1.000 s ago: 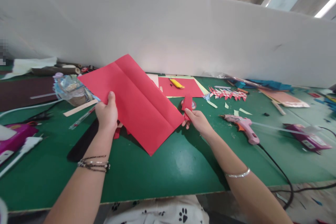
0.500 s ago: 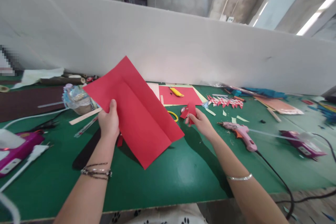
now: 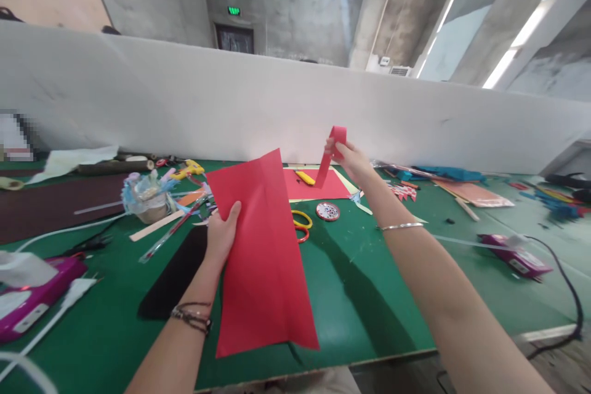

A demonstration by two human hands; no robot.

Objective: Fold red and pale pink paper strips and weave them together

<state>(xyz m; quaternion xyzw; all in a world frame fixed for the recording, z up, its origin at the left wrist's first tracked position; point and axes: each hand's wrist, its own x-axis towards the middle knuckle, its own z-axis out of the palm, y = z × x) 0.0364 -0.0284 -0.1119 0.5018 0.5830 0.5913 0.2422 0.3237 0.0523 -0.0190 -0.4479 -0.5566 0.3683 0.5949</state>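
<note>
My left hand (image 3: 222,231) is closed on the left edge of a large red paper sheet (image 3: 261,258), which has a lengthwise crease and stands nearly upright above the table. Raised higher and farther off, my right hand (image 3: 348,157) pinches a red paper strip (image 3: 325,166) that loops over at the top and hangs down at its left. Below that hand, a round red-and-white tin (image 3: 327,211) lies on the table. Scissors with yellow and red handles (image 3: 302,221) stick out from behind the sheet's right edge; their blades are hidden.
A yellow utility knife (image 3: 305,178) rests on red paper (image 3: 339,188) at the back. At left are a black pad (image 3: 173,283), a jar of scraps (image 3: 150,197) and a purple power strip (image 3: 44,295). Another purple power strip (image 3: 514,255) is at right. A white partition (image 3: 258,104) rises behind.
My right hand has lifted the red strip up and away from the table, uncovering the round tin. My left hand has turned the red sheet more upright and lowered it. The view has tilted up.
</note>
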